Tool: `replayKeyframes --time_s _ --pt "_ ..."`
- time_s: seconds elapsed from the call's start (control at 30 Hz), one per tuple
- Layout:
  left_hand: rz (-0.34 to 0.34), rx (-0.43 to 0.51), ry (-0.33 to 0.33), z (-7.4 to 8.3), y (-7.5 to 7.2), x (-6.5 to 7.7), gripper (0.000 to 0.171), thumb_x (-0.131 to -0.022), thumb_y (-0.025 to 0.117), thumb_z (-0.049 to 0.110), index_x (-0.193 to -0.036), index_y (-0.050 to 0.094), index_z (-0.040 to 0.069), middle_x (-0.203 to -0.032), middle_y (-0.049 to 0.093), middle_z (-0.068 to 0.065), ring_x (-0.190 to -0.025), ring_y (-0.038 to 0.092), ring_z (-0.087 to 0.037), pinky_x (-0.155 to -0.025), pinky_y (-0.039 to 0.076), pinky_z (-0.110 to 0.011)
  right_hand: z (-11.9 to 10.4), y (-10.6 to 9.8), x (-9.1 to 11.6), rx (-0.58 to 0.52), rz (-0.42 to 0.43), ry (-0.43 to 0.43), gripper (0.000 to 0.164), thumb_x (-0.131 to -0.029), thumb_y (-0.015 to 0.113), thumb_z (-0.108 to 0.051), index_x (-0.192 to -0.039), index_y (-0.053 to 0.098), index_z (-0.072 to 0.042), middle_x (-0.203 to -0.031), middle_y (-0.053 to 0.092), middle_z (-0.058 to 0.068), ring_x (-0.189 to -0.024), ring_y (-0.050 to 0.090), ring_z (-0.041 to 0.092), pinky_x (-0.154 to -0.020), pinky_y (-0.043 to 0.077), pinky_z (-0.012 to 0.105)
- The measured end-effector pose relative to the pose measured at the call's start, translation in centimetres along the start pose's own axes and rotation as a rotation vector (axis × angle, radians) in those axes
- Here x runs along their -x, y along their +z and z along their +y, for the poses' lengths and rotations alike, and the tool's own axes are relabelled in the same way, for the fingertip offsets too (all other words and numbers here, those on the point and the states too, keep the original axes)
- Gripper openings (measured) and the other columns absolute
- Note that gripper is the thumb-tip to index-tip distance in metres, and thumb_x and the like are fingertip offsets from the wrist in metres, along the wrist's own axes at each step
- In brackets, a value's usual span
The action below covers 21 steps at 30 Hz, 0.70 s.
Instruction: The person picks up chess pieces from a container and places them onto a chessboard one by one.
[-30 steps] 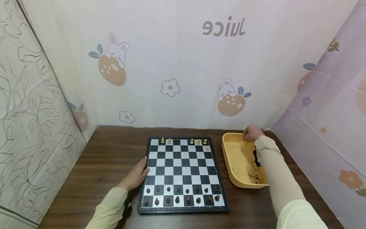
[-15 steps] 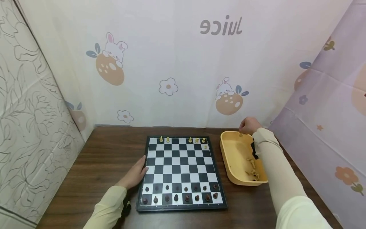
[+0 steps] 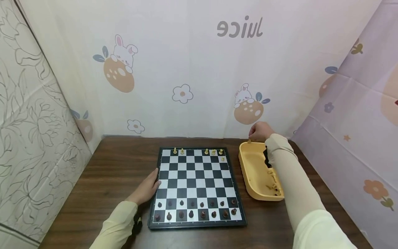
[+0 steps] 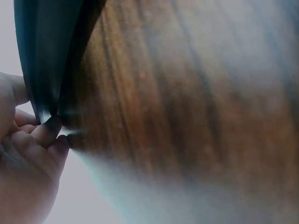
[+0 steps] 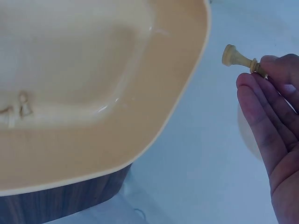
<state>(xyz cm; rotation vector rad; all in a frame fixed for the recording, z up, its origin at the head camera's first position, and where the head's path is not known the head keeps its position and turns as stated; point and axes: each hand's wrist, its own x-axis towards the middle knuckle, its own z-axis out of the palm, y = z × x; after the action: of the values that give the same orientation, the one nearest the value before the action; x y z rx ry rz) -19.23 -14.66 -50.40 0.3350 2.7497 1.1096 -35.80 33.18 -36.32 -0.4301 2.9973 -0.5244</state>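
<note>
A black-and-white chessboard (image 3: 196,176) lies on the wooden table. My left hand (image 3: 144,189) holds its left edge, and in the left wrist view the fingers (image 4: 51,140) press against the dark board side (image 4: 56,51). Over the far rim of a yellow plastic tray (image 3: 245,173) is my right hand (image 3: 262,131). Thumb and fingertips pinch a cream chess piece (image 5: 239,58) near its head, its round base pointing away from the hand; the head itself is hidden by the fingers.
Several cream pieces (image 3: 213,152) stand along the board's far side, and two rows of dark pieces (image 3: 191,213) stand along the near side. More cream pieces (image 3: 273,186) lie loose in the tray. A patterned curtain (image 3: 199,69) hangs behind the table.
My right hand has risen from inside the tray and moved left to its far rim, carrying the cream chess piece. The left hand stays at the board's edge.
</note>
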Motion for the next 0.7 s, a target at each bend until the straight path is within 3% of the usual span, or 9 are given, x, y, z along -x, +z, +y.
replayKeyframes --time_s 0.4,0.7 --pt "0.003 0.01 0.005 0.2 0.0 0.1 0.061 -0.1 0.047 0.011 -0.149 0.015 -0.007 -0.153 0.019 -0.026 -0.14 0.02 -0.04 -0.111 0.02 -0.053 -4.1 0.9 -1.5 -0.123 -0.034 0.009 0.01 -0.077 0.073 -0.002 -0.069 0.069 -0.004 -0.065 0.065 0.005 -0.061 0.057 0.019 -0.056 0.051 0.029" --pt "-0.001 0.015 -0.013 0.3 0.0 0.3 0.062 -0.1 0.047 0.012 -0.149 0.014 -0.006 -0.153 0.018 -0.025 -0.14 0.019 -0.039 -0.111 0.02 -0.053 -7.3 1.6 -2.5 -0.117 -0.082 0.008 0.01 -0.08 0.072 -0.003 -0.072 0.069 -0.005 -0.067 0.064 0.005 -0.06 0.057 0.019 -0.055 0.05 0.027"
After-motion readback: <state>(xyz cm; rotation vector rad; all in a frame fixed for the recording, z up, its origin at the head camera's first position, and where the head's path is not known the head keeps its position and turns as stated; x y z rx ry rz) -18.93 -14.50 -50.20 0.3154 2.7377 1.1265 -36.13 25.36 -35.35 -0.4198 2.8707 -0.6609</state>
